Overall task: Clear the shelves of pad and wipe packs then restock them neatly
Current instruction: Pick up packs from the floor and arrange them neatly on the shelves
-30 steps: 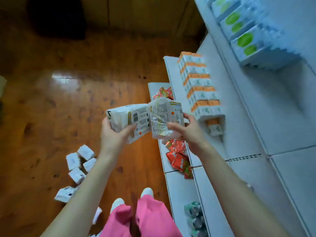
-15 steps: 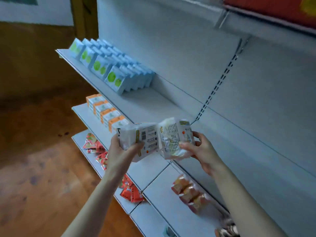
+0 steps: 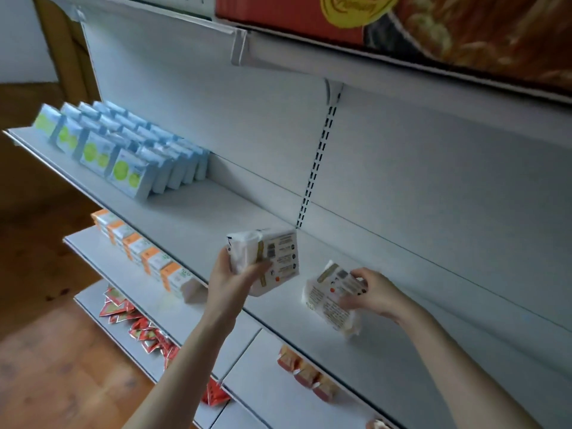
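White pack [image 3: 332, 300] lies on the shelf [image 3: 235, 212], right hand [image 3: 373, 294] fingers pinching it; left hand [image 3: 230, 281] fingers curl round another pack [image 3: 266, 258].

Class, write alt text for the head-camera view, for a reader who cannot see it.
A person's right hand holds a white pack low over a grey shelf, while the left hand holds a second white pack beside it. Blue-and-green packs stand in rows further left on that shelf; orange-topped packs line the shelf below.
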{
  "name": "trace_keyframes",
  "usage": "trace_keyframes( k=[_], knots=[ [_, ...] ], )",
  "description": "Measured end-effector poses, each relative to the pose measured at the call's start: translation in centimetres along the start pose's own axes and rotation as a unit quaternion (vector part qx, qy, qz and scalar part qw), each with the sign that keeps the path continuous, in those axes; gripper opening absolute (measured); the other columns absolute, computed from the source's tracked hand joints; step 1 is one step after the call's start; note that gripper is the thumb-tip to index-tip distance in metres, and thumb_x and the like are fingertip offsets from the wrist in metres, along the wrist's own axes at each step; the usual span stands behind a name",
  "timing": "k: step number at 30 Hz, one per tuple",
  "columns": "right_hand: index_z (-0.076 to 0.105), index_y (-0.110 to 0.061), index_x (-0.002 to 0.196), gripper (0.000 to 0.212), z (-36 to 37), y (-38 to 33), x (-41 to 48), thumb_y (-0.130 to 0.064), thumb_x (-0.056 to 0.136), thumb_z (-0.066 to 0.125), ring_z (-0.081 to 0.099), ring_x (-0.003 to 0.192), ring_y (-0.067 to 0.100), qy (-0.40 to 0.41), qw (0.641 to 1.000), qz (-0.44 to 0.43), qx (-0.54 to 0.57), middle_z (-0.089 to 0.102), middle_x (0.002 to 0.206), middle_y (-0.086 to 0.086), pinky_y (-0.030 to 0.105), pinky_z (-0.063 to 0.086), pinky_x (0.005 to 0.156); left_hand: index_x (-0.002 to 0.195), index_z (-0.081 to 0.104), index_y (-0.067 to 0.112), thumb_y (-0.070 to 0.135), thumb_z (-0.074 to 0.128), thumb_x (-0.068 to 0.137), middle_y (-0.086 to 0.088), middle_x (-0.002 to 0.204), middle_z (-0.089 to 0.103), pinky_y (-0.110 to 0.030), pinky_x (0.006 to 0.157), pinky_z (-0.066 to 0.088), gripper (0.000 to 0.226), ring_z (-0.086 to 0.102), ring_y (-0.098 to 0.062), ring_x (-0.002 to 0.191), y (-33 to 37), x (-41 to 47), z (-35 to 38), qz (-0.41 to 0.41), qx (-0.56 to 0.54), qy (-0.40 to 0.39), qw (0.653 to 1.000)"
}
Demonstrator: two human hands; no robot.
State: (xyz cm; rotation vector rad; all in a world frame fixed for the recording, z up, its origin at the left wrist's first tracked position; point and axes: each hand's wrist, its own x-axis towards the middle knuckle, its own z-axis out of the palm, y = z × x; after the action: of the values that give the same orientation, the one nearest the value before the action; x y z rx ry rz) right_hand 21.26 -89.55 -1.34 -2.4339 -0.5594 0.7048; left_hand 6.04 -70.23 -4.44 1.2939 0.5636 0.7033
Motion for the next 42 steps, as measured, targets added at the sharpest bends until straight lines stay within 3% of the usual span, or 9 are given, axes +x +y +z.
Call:
trace_keyframes(
  k=[3, 5, 10, 15, 19, 24, 30, 35, 42],
  knots=[
    [0.047, -0.009, 0.133, 0.058, -0.2, -1.7, -0.2, -0.031, 0.083, 0.069, 0.052, 0.119, 0.021, 0.097, 0.995, -0.018, -0.002, 0.054, 0.129, 0.007, 0.029, 0.044, 0.093, 0.11, 0.054, 0.018, 0.023, 0.079, 0.07, 0.004, 0.1, 0.066, -0.02, 0.069, 0.05, 0.047, 0.063, -0.017, 0.091, 0.8, 1.0, 0.2, 0.086, 0.109, -0.038, 0.99],
    [0.052, -0.008, 0.127, 0.049, 0.0, -4.0, -0.5, -0.034, 0.087, 0.063, 0.06, 0.104, 0.019, 0.144, 0.981, -0.04, 0.122, 0.06, 0.116, 0.005, 0.026, 0.05, 0.082, 0.121, 0.053, 0.022, 0.024, 0.08, 0.068, 0.004, 0.109, 0.064, -0.013, 0.072, 0.04, 0.06, 0.059, -0.015, 0.095, 1.5, 1.7, 0.4, 0.178, 0.235, -0.034, 0.955],
    [0.059, -0.014, 0.108, 0.053, 1.3, -9.4, -0.5, -0.06, 0.082, 0.052, 0.07, 0.086, 0.029, 0.005, 0.918, 0.009, 0.397, 0.07, 0.099, 0.018, 0.035, 0.056, 0.071, 0.125, 0.047, 0.022, 0.037, 0.062, 0.078, -0.014, 0.123, 0.061, -0.04, 0.088, 0.049, 0.051, 0.051, -0.032, 0.116, 1.4, 4.6, 0.3, 0.512, 0.395, -0.106, 0.756],
    [0.066, -0.011, 0.099, 0.047, 3.0, -11.0, 0.1, -0.054, 0.08, 0.06, 0.066, 0.069, 0.024, 0.016, 0.887, 0.029, 0.461, 0.068, 0.08, 0.011, 0.029, 0.052, 0.06, 0.129, 0.044, 0.022, 0.034, 0.058, 0.08, -0.017, 0.132, 0.054, -0.044, 0.085, 0.053, 0.052, 0.038, -0.031, 0.127, 1.6, 6.4, -0.9, 0.588, 0.394, -0.206, 0.675],
    [0.059, -0.008, 0.102, 0.031, 3.2, -10.3, 0.1, -0.035, 0.087, 0.057, 0.062, 0.079, 0.026, 0.094, 0.871, 0.004, 0.483, 0.063, 0.09, 0.013, 0.033, 0.053, 0.067, 0.143, 0.025, 0.026, 0.064, 0.061, 0.067, -0.007, 0.15, 0.028, -0.045, 0.102, 0.038, 0.092, 0.03, -0.025, 0.135, 1.6, 6.5, -2.5, 0.435, 0.372, -0.275, 0.773],
    [0.053, -0.008, 0.104, 0.042, 3.0, -9.3, -0.1, -0.036, 0.074, 0.067, 0.062, 0.08, 0.026, 0.118, 0.869, -0.021, 0.48, 0.062, 0.09, 0.011, 0.035, 0.049, 0.07, 0.14, 0.035, 0.025, 0.073, 0.06, 0.056, 0.005, 0.14, 0.041, -0.03, 0.102, 0.04, 0.1, 0.044, -0.009, 0.127, 2.6, 6.6, -2.3, 0.087, 0.162, -0.298, 0.937],
    [0.056, -0.017, 0.115, 0.062, 1.8, -10.1, 0.6, -0.043, 0.064, 0.078, 0.066, 0.088, 0.025, 0.087, 0.912, -0.047, 0.397, 0.068, 0.098, 0.008, 0.037, 0.055, 0.076, 0.13, 0.045, 0.017, 0.039, 0.077, 0.067, -0.013, 0.103, 0.069, -0.036, 0.065, 0.056, 0.074, 0.07, -0.027, 0.09, 3.6, 8.6, 0.2, -0.144, -0.011, -0.366, 0.919],
    [0.053, -0.017, 0.117, 0.088, 0.4, -9.0, 1.9, -0.073, 0.05, 0.069, 0.063, 0.096, 0.023, 0.058, 0.935, 0.003, 0.35, 0.066, 0.105, 0.006, 0.032, 0.051, 0.077, 0.125, 0.048, 0.009, 0.024, 0.066, 0.084, -0.012, 0.098, 0.071, -0.04, 0.065, 0.057, 0.047, 0.07, -0.031, 0.086, 2.5, 9.6, 2.8, -0.202, -0.136, -0.24, 0.94],
    [0.054, -0.012, 0.116, 0.054, -1.7, -7.4, 5.5, -0.023, 0.07, 0.08, 0.065, 0.094, 0.02, 0.141, 0.942, 0.004, 0.304, 0.065, 0.107, 0.007, 0.035, 0.055, 0.084, 0.117, 0.053, 0.014, 0.017, 0.065, 0.087, -0.006, 0.107, 0.063, -0.025, 0.071, 0.046, 0.033, 0.061, -0.015, 0.091, 1.3, 12.0, 6.2, -0.138, -0.016, -0.225, 0.964]
  ],
)
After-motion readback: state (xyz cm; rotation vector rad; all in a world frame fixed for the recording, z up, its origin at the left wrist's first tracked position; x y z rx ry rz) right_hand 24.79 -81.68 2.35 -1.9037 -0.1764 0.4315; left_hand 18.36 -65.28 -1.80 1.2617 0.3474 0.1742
